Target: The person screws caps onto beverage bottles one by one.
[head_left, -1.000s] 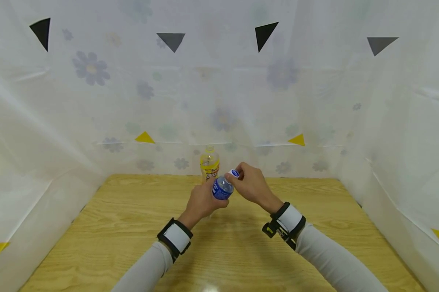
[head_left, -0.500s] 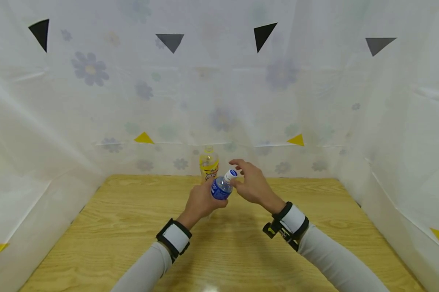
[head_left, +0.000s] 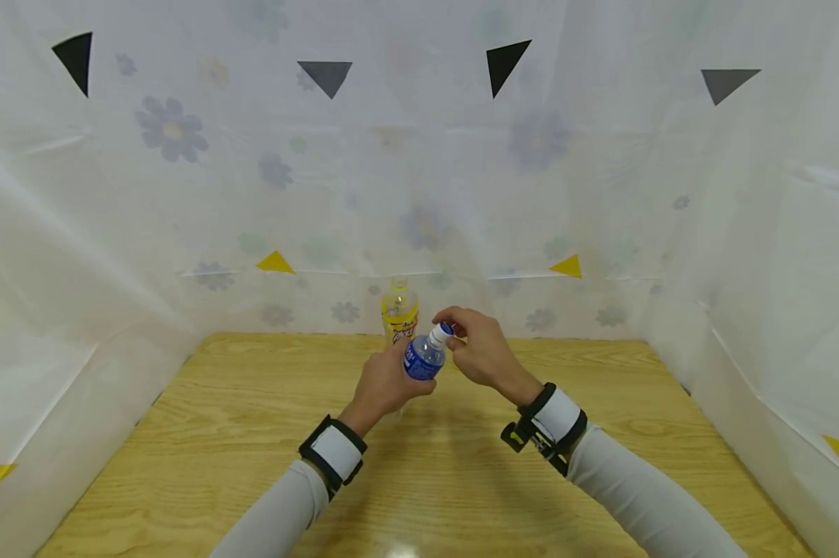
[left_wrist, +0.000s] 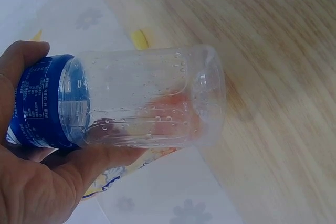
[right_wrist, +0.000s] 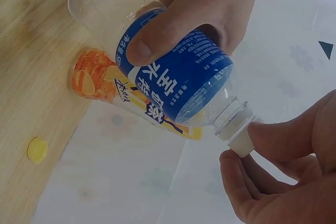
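Observation:
My left hand (head_left: 384,381) grips a clear plastic bottle (right_wrist: 199,77) round its blue label and holds it tilted above the table, neck towards the right hand. Small droplets cling to the bottle's wall in the left wrist view. On its neck sits a white cap (right_wrist: 242,141) with a blue top. Thumb and fingers of my right hand (head_left: 485,353) pinch this cap, as the right wrist view shows. Behind the held bottle stands a second bottle (head_left: 399,306), with a yellow and orange label and an uncovered neck; my left hand hides its lower part in the head view.
A yellow bottle cap (right_wrist: 37,150) lies on the wooden table (head_left: 217,434) near the second bottle. White sheeting (head_left: 419,178) with flowers and triangle marks encloses the table at the back and both sides.
The right fingers were on the cap a second ago, spread off it half a second ago, and are back on it now. The left hand and both bottles have hardly moved.

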A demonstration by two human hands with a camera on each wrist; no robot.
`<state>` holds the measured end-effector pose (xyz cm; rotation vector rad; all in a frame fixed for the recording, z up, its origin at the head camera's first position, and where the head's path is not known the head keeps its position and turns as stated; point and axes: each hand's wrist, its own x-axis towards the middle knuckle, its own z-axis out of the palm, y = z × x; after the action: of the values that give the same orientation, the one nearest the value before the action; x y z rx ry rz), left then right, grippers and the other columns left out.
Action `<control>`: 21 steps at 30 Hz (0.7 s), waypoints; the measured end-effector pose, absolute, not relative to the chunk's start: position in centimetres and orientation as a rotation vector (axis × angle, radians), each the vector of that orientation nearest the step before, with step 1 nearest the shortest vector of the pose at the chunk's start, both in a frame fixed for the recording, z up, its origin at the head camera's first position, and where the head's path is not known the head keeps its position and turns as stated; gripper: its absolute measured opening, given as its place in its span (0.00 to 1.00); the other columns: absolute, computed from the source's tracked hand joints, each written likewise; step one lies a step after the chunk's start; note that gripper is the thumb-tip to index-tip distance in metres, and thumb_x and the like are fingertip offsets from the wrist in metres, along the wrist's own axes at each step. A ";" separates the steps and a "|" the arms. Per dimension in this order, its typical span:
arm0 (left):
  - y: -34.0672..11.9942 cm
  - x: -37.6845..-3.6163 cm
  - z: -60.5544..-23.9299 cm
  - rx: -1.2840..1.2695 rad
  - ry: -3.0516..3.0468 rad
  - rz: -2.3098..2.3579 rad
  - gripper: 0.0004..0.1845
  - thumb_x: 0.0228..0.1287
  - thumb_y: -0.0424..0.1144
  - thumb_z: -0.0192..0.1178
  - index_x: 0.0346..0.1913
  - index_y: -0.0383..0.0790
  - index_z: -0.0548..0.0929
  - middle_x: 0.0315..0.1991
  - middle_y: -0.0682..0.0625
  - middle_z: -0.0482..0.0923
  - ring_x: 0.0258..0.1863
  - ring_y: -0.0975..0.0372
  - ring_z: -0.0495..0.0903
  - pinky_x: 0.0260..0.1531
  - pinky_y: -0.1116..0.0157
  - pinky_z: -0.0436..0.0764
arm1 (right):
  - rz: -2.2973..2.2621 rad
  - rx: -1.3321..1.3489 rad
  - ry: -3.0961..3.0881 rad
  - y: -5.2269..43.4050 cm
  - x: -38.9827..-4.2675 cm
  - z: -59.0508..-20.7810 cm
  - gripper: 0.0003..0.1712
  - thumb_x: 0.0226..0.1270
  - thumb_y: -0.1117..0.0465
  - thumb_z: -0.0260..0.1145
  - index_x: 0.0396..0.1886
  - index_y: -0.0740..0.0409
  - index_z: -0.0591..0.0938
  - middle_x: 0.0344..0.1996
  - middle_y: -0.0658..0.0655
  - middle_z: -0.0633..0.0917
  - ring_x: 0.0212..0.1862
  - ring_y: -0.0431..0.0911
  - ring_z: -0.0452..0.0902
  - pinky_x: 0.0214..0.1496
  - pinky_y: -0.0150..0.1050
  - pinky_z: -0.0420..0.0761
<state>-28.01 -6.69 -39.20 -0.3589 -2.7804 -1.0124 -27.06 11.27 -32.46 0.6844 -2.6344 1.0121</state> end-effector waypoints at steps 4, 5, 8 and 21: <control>-6.7 -28.1 -39.2 -0.357 -2.782 -1.009 0.40 0.49 0.51 0.78 0.65 0.41 0.76 0.47 0.43 0.86 0.43 0.54 0.86 0.40 0.55 0.85 | 1.021 0.670 -2.638 11.2 -27.1 -32.4 0.19 0.69 0.73 0.60 0.58 0.61 0.82 0.48 0.61 0.84 0.50 0.56 0.82 0.52 0.52 0.83; -6.7 -28.1 -39.2 -0.354 -2.783 -1.007 0.40 0.49 0.51 0.78 0.65 0.41 0.76 0.47 0.43 0.86 0.42 0.54 0.86 0.40 0.56 0.85 | 1.019 0.667 -2.639 11.1 -27.1 -32.4 0.19 0.69 0.73 0.60 0.58 0.62 0.82 0.47 0.61 0.84 0.50 0.56 0.82 0.52 0.52 0.83; -6.7 -28.1 -39.1 -0.344 -2.791 -1.004 0.40 0.49 0.52 0.78 0.64 0.41 0.76 0.47 0.43 0.86 0.42 0.54 0.86 0.40 0.56 0.85 | 1.005 0.643 -2.649 11.0 -27.2 -32.5 0.19 0.69 0.70 0.61 0.58 0.62 0.82 0.45 0.60 0.84 0.48 0.54 0.81 0.51 0.51 0.83; -6.7 -28.0 -39.1 -0.369 -2.784 -1.023 0.39 0.50 0.51 0.78 0.64 0.41 0.75 0.48 0.43 0.86 0.45 0.54 0.86 0.42 0.56 0.85 | 0.918 0.520 -2.646 10.9 -27.3 -32.8 0.17 0.71 0.53 0.68 0.44 0.65 0.84 0.36 0.59 0.82 0.35 0.49 0.78 0.33 0.41 0.77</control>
<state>-28.01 -6.65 -39.11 -0.3686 -2.7837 -1.0232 -27.35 10.89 -32.83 0.5204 -2.6460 0.9181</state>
